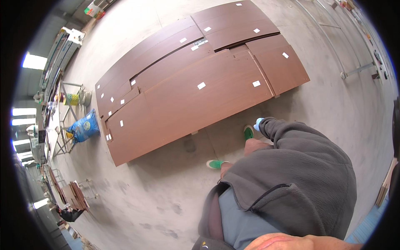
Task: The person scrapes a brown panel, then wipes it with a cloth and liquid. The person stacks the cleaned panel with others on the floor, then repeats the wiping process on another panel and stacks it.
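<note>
Several flat brown panels (179,104) lie side by side in a large slab just off the floor, with narrow dark gaps between some pieces. Small white labels (201,86) are stuck on their faces. A small metal fitting (201,43) rests near the far middle. My right hand (258,124), in a light blue glove, hangs below its grey sleeve near the slab's close edge, apart from the panels. Its fingers are too small and hidden to make out. My left hand is out of sight.
My green shoes (215,164) stand on the grey floor beside the slab. At left are a blue sack (85,126), a yellow bucket (71,99) and a stack of brown boards (76,196). Another person (71,214) is beyond. A metal frame (329,41) stands at right.
</note>
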A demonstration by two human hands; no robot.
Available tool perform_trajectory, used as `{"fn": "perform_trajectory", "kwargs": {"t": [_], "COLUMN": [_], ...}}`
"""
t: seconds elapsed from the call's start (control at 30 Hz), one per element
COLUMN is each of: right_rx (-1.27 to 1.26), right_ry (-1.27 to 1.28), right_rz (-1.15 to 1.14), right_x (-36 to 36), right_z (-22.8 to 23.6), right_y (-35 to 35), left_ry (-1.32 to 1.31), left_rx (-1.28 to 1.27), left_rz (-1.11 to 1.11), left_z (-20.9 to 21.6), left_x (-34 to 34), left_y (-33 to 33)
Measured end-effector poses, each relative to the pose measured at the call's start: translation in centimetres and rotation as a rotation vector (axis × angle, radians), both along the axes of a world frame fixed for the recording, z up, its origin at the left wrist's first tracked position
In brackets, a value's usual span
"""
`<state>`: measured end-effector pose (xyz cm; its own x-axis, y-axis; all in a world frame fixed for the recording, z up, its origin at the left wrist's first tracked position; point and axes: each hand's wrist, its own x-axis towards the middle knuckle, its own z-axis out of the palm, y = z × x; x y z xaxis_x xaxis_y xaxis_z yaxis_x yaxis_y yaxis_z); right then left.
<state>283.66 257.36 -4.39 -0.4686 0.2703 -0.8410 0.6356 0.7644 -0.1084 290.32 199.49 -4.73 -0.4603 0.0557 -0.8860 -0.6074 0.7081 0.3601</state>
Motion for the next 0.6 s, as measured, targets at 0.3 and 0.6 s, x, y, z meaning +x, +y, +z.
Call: {"fn": "perform_trajectory", "kwargs": {"t": [0.3, 0.6], "right_rx": [-0.066, -0.371], "right_ry": [0.06, 0.315], "right_rz": [0.158, 0.566], "right_x": [-9.5, -17.4], "right_z": [0.3, -7.3], "right_y": [-27.7, -41.5], "left_ry": [0.118, 0.387], "left_rx": [-0.069, -0.097], "left_rz": [0.359, 0.875], "left_z": [0.0, 2.8], "left_x": [4.5, -5.3], "left_y": [-21.3, -36.2]}}
